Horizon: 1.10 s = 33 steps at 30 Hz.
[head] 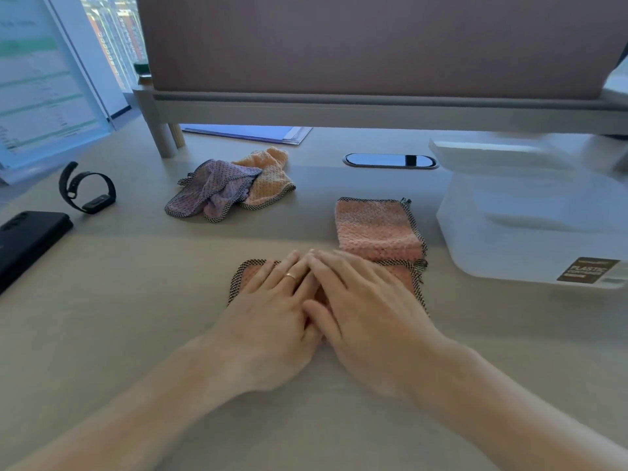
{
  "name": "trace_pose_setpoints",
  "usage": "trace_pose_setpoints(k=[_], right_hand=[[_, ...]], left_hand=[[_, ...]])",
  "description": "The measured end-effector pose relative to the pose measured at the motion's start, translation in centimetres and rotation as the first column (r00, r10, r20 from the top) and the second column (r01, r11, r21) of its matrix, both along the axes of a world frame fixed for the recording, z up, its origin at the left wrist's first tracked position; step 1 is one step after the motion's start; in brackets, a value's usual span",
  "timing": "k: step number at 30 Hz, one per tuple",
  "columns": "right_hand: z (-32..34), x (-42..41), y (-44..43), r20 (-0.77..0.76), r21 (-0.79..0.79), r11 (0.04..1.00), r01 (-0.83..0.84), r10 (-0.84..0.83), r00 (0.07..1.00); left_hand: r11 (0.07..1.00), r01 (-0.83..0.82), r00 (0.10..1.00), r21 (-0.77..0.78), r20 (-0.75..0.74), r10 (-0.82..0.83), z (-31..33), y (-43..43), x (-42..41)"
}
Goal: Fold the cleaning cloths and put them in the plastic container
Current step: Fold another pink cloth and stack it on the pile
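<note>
A folded pink cloth [244,276] with a dark checked edge lies on the desk in front of me. My left hand [272,311] and my right hand [365,311] press flat on it side by side, fingers straight, covering most of it. Just behind lies a second folded pink cloth [375,229]. A crumpled purple cloth [214,192] and a crumpled peach cloth [272,178] sit in a heap at the back left. The clear plastic container [530,239] stands at the right with its white lid [492,153] leaning behind it.
A black phone [23,243] and a black wristband [86,192] lie at the left. A monitor [40,79] stands at the far left. A desk riser [339,107] with a panel spans the back, papers [251,132] beneath it. A cable port [390,161] sits mid-desk.
</note>
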State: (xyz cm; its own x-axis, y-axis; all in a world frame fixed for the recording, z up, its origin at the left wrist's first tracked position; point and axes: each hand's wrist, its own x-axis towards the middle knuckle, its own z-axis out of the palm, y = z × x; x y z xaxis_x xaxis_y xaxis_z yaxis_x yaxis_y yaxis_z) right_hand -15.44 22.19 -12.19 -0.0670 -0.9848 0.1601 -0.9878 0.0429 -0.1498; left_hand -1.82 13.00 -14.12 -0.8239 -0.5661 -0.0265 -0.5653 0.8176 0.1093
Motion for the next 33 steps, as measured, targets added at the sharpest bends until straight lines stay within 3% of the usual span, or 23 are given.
trace_pose_setpoints(k=[3, 12, 15, 17, 20, 23, 29, 31, 33], right_hand=[[-1.8, -0.8, 0.6, 0.072, 0.143, 0.989, 0.027, -0.038, 0.997], [-2.0, -3.5, 4.8, -0.051, 0.257, 0.940, 0.224, -0.219, 0.975], [-1.4, -3.7, 5.6, -0.040, 0.209, 0.945, 0.251, -0.248, 0.968], [-0.6, -2.6, 5.4, -0.060, 0.093, 0.972, 0.214, -0.209, 0.976], [0.1, 0.9, 4.2, -0.030, -0.024, 0.999, 0.032, -0.033, 0.999], [-1.7, 4.2, 3.2, 0.060, -0.013, 0.998, -0.068, 0.068, 0.996], [-4.2, 4.7, 3.3, 0.116, 0.064, 0.998, -0.016, 0.009, 0.993], [-3.9, 4.7, 3.3, 0.114, 0.053, 0.999, 0.001, -0.007, 0.993], [-3.0, 4.8, 3.3, 0.155, 0.030, 1.000, -0.008, 0.003, 0.988]], left_hand=[[0.999, -0.003, 0.999, -0.050, -0.035, 0.001, -0.6, 0.1, 0.2], [0.989, -0.139, 0.990, 0.044, -0.011, 0.139, -0.5, -3.0, 5.1], [0.976, -0.144, 0.989, 0.161, -0.018, 0.148, 0.8, -3.6, 6.3], [0.944, -0.180, 0.966, 0.276, -0.131, 0.223, 2.1, -4.4, 6.1], [0.967, -0.154, 0.958, 0.204, -0.210, 0.197, 3.4, -6.5, 5.0], [0.972, -0.110, 0.985, 0.208, -0.105, 0.134, 4.1, -8.0, 3.7], [0.944, -0.144, 0.982, 0.298, 0.161, 0.099, 6.4, -9.4, 2.1], [0.895, -0.160, 0.984, 0.417, 0.142, 0.110, 7.0, -9.4, 2.0], [0.747, -0.181, 0.980, 0.640, 0.051, 0.193, 7.9, -8.9, 1.8]])
